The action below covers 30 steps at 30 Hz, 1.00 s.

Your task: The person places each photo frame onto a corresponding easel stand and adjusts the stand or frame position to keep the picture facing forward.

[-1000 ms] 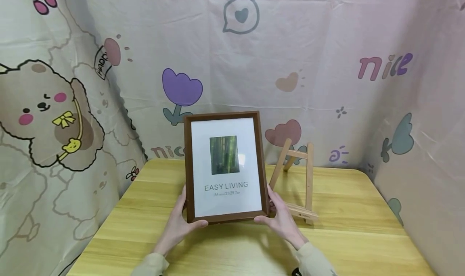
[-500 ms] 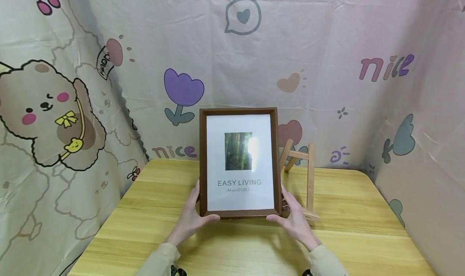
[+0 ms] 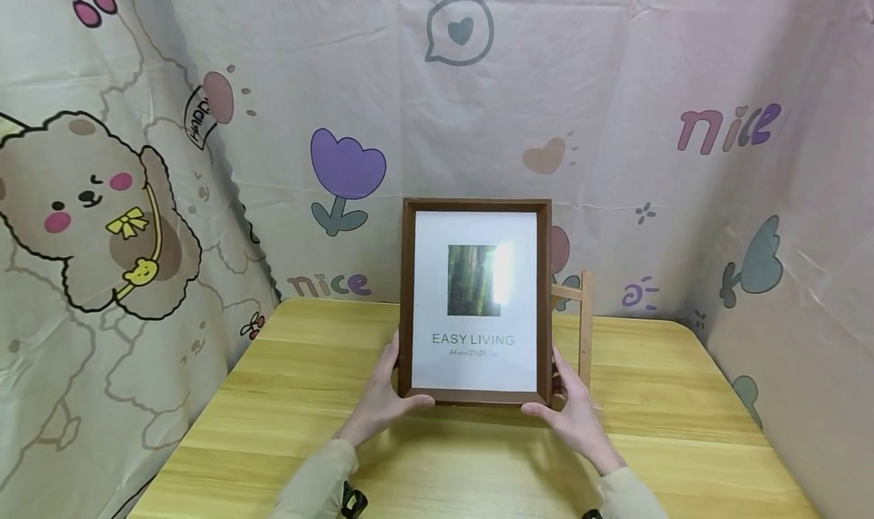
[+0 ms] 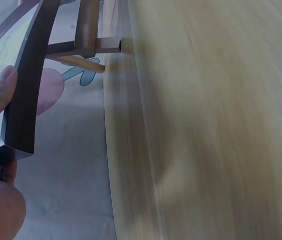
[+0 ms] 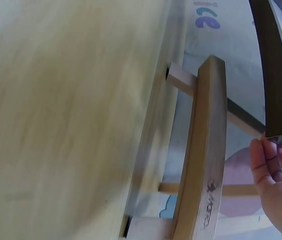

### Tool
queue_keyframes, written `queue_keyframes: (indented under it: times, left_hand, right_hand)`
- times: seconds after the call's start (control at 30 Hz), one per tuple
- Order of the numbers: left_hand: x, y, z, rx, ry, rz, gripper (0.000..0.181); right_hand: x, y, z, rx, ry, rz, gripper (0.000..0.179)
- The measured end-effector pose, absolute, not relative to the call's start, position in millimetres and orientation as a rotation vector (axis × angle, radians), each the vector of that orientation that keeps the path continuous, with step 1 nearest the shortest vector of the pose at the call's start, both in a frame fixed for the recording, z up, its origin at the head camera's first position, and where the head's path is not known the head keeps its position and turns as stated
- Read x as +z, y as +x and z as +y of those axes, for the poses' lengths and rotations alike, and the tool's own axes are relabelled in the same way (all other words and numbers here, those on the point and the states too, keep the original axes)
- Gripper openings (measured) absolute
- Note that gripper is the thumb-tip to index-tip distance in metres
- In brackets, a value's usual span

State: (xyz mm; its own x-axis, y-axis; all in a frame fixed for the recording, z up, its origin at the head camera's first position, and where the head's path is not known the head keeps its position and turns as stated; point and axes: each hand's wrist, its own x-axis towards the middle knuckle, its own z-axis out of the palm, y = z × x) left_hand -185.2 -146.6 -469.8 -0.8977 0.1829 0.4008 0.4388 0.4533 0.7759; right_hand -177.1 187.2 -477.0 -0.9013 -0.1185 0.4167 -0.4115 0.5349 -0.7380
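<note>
Both hands hold a brown picture frame (image 3: pixel 476 363), upright, with a white "EASY LIVING" sheet and a small bamboo picture behind its glossy front. The left hand (image 3: pixel 382 394) grips the lower left corner, thumb over the bottom edge, other fingers behind. At the lower right corner the right hand (image 3: pixel 575 413) grips the same way. Behind the frame stands a small wooden easel (image 3: pixel 586 329), mostly hidden in the head view. In the right wrist view, the easel's ledge (image 5: pixel 203 160) stands apart from the raised frame (image 5: pixel 277 75).
The light wooden table (image 3: pixel 273 397) runs back to a printed cloth backdrop (image 3: pixel 457 117), which also hangs along both sides. A dark strap (image 3: pixel 353 500) shows at the left wrist.
Both hands have carried the picture frame to the right, in front of the easel, covering most of it. The frame's slight tilt has straightened. The easel stays in place.
</note>
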Motion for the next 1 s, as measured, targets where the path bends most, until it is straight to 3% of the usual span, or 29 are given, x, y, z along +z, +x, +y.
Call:
queue_keyframes:
  times: [0.5,1.0]
  left_hand:
    - [-472,-208,-120,-1.365,-0.622,-2.476,0.130]
    - [-478,-227,-93,-1.388,-0.713,-2.464,0.128]
  right_hand:
    - [-469,-174,214,1.242,0.267,-2.628,0.114]
    - [-478,-179,235,1.198,0.355,-2.406,0.106]
